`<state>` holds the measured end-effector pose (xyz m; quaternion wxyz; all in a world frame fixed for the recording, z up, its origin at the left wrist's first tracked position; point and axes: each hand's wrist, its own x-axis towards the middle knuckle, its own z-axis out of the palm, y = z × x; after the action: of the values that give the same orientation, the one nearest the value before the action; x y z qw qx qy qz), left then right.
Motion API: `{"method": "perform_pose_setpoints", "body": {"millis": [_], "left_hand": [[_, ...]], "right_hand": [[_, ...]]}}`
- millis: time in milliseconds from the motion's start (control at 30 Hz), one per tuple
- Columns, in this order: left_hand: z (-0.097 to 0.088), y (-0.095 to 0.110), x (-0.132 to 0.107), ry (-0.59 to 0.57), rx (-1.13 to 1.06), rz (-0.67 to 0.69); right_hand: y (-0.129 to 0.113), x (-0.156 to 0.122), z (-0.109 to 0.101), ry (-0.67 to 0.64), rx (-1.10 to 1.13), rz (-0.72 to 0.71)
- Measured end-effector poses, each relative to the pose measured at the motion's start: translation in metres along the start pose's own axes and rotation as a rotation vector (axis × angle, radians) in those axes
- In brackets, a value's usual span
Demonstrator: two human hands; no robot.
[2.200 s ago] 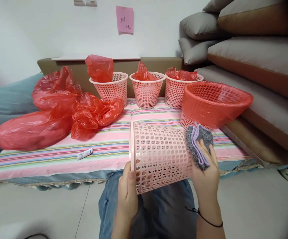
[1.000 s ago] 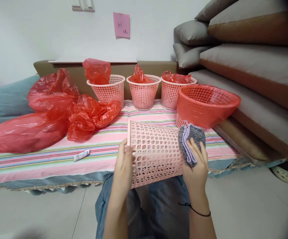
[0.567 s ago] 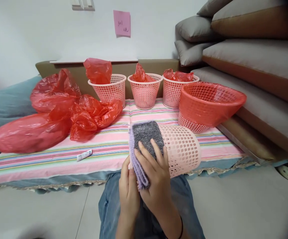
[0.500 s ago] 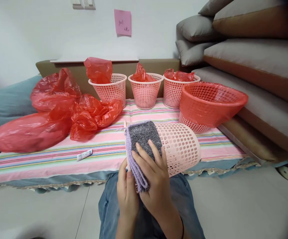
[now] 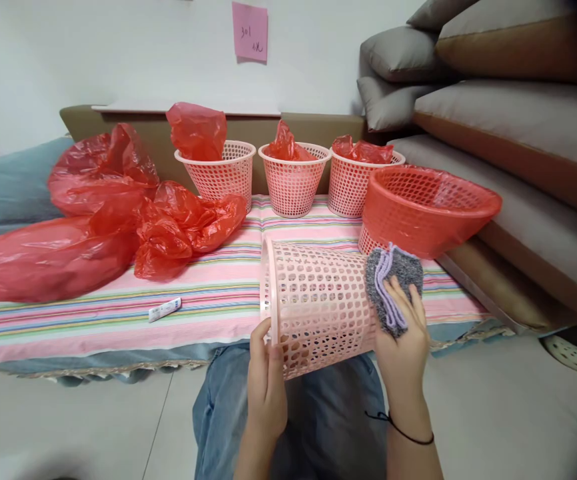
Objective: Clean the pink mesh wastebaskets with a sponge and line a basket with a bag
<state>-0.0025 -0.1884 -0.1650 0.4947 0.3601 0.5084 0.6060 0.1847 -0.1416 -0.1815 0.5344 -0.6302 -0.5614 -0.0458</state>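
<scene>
A pale pink perforated plastic basket (image 5: 323, 293) lies on its side above my lap, its open rim to the left. My left hand (image 5: 267, 380) grips that rim from below, the thumb on the outside. Over at the basket's base end, my right hand (image 5: 403, 327) presses a folded grey cloth (image 5: 413, 272) with a lilac edge against the plastic. Its fingers lie over the cloth, and part of the base is hidden beneath it. A black cord circles the right wrist.
Three pink baskets (image 5: 296, 190) with red bags in them stand at the back. A basket covered by a red bag (image 5: 418, 207) is at right, near stacked cushions (image 5: 508, 120). Red plastic bags (image 5: 58, 257) and a small white packet (image 5: 164, 310) lie left on the striped cloth (image 5: 208, 327).
My right hand has slid the grey cloth from the rim end to the base end of the basket. My left hand still holds the rim, slightly farther right.
</scene>
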Motion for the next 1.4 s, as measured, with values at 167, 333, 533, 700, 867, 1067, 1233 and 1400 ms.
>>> {"method": "perform_pose_setpoints", "body": {"millis": [167, 333, 533, 700, 867, 1067, 1233, 1400], "left_hand": [[-0.006, -0.003, 0.005, -0.026, 0.047, 0.017], [-0.013, -0.008, 0.01, 0.006, 0.21, 0.162], [-0.008, -0.009, 0.005, -0.029, 0.102, 0.026], [-0.007, -0.01, 0.004, -0.025, 0.083, 0.062], [-0.001, 0.004, 0.012, -0.016, -0.001, 0.079], [0.013, 0.034, 0.033, -0.067, 0.172, 0.135], [0.01, 0.026, 0.032, -0.025, 0.262, 0.237], [0.001, 0.014, 0.016, 0.002, 0.271, 0.263]], "right_hand": [[-0.053, -0.01, 0.004, -0.295, 0.062, -0.3], [-0.098, -0.023, 0.015, -0.407, 0.144, -0.434], [-0.047, -0.009, 0.006, -0.283, 0.093, -0.291], [0.018, -0.002, -0.008, -0.01, 0.005, -0.04], [0.029, -0.006, -0.007, 0.01, -0.011, -0.044], [0.03, -0.007, -0.008, 0.01, -0.015, -0.047], [0.011, -0.005, -0.006, 0.008, -0.003, -0.014], [-0.07, -0.018, 0.005, -0.216, 0.087, -0.225]]}}
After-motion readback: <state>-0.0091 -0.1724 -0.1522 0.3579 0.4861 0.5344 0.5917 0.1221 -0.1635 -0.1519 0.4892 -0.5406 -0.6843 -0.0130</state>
